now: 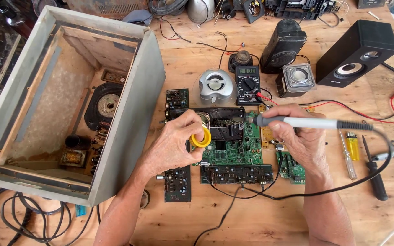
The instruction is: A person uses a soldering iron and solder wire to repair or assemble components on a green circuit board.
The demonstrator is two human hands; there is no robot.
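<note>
Yellow solder spool (pixel 200 137) pinched in left hand (pixel 176 141), frame centre, over green circuit board (pixel 233 148). Right hand (pixel 297 136) closed around soldering iron (pixel 306 122); long axis horizontal, tip pointing left toward spool, just right of it, apart.

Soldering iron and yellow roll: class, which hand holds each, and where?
Right hand grips the soldering iron by its handle; left hand pinches the yellow roll at its rim.

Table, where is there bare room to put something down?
Bare wood lies along the near edge, between the two forearms below the circuit boards, crossed only by thin black cables. Crowded: the far edge around the multimeter and speakers.
</note>
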